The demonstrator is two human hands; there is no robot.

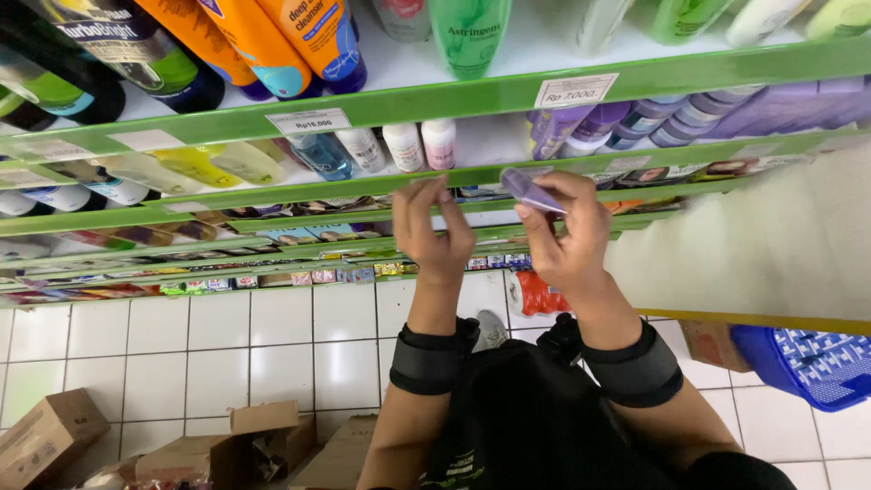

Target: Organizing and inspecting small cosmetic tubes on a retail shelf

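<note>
My right hand [564,234] grips a small purple bottle [529,190], held on its side just in front of a green shelf edge [363,186]. My left hand [434,227] is raised beside it, fingers together and pointing up at the same shelf edge, holding nothing. Both wrists wear dark grey bands. More purple bottles [581,125] lie in a row on the shelf just above and to the right of my right hand. Small white and pink bottles [419,145] stand above my left hand.
Green shelves [472,93] carry orange, green and dark bottles with white price tags. Lower shelves hold flat packets. Below is a white tiled floor [272,349] with cardboard boxes [54,436] at the lower left, a blue plastic basket [812,363] at the right.
</note>
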